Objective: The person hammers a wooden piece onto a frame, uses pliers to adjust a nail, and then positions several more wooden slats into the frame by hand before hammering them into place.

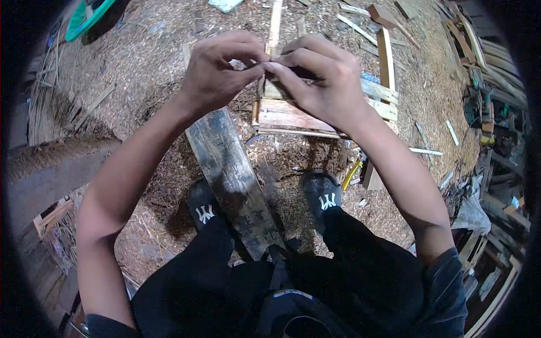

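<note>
My left hand and my right hand meet fingertip to fingertip at the upper middle of the view. Both are closed in a pinch, and whatever lies between the fingertips is too small to make out. Beneath and behind my right hand is a wooden slatted crate, partly covered by that hand. A worn wooden plank runs from below my left hand down between my legs.
Yellow-handled pliers lie near my right shoe. Wood offcuts are scattered over the sawdust floor. A green round object is at upper left. Power tools and stacked wood line the right side.
</note>
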`<action>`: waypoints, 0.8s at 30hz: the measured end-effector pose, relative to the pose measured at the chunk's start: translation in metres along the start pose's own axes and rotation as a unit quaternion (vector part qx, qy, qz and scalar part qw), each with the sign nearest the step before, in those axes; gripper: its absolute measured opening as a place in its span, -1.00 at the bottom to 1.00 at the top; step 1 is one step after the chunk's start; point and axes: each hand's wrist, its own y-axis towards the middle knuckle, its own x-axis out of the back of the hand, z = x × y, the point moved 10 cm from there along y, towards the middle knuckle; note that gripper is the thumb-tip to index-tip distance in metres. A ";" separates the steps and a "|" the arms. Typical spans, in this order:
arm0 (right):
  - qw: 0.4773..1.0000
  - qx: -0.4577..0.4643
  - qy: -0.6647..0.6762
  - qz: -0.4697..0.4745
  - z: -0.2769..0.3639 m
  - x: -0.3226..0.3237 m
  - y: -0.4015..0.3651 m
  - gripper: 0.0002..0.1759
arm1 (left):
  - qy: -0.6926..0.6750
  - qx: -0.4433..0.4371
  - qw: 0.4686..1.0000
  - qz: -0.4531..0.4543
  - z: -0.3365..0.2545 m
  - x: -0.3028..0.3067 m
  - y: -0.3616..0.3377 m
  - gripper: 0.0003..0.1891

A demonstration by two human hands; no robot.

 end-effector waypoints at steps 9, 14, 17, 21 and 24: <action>0.998 0.005 0.045 -0.039 -0.002 0.033 0.006 -0.84 | -0.013 -0.042 0.999 0.015 -0.021 -0.004 0.011 -0.92; 0.983 -0.112 0.091 -0.115 -0.044 0.146 0.016 -0.81 | 0.090 -0.009 0.995 0.033 -0.019 -0.008 0.012 -0.96; 0.967 -0.197 -0.014 -0.164 -0.073 0.201 -0.029 -0.80 | 0.089 0.013 0.995 0.030 -0.014 -0.007 0.011 -0.97; 0.916 -0.318 -0.091 -0.227 -0.146 0.238 -0.155 -0.61 | 0.083 0.037 0.995 0.034 -0.008 -0.006 0.008 -0.95; 0.877 -0.428 -0.129 -0.177 -0.172 0.235 -0.243 -0.59 | 0.092 0.052 0.994 0.032 -0.005 -0.004 0.007 -0.95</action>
